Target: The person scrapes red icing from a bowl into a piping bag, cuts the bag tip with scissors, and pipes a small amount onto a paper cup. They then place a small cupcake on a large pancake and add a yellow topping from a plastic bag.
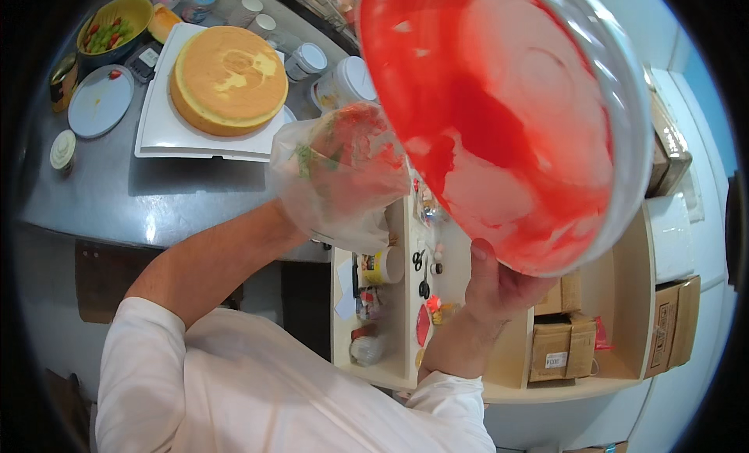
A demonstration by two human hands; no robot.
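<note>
My right hand [509,289] grips the rim of a large clear bowl [629,119], thumb at its lower edge. The bowl is tipped on its side, its inside smeared with red and pale pink cream [503,137]. Close beside its left rim is my left hand [336,140], draped to the wrist in a translucent plastic bag [351,219]. Red smears and a green patch show on or through the plastic; the fingers are mostly hidden. Beyond the left hand, a round sponge cake [231,81] rests on a white board [199,148] on the metal table [193,201].
At the far left are a yellow bowl [143,14] of grapes and strawberries, a white plate [100,102] and a small cup of cream [63,148]. Lidded tubs [354,81] stand behind the cake. Scissors [424,289] and cardboard boxes [562,347] occupy the shelving to the right.
</note>
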